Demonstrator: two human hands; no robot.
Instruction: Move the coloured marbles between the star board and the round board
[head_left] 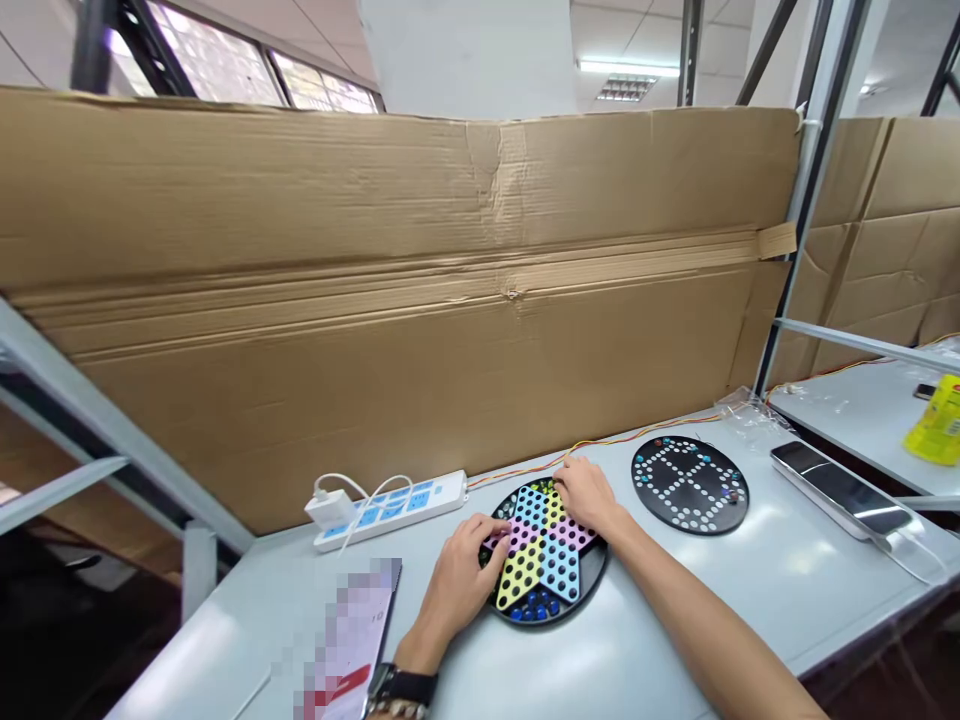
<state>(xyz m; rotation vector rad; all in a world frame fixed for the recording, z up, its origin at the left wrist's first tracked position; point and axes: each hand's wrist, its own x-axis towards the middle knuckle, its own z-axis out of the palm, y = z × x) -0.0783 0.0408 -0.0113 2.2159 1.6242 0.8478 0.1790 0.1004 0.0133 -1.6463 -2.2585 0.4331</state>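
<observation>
Black round Chinese checkers board (pixel 589 588) directly under both spread hands, left hand (pixel 457 572) at its near-left edge, right hand (pixel 583 492) across its far side, neither visibly pinching.

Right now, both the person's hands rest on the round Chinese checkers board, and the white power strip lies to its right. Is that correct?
Not quite: in the head view, the white power strip lies to the left of the round Chinese checkers board, not its right. The left hand and right hand do rest on it.
</observation>
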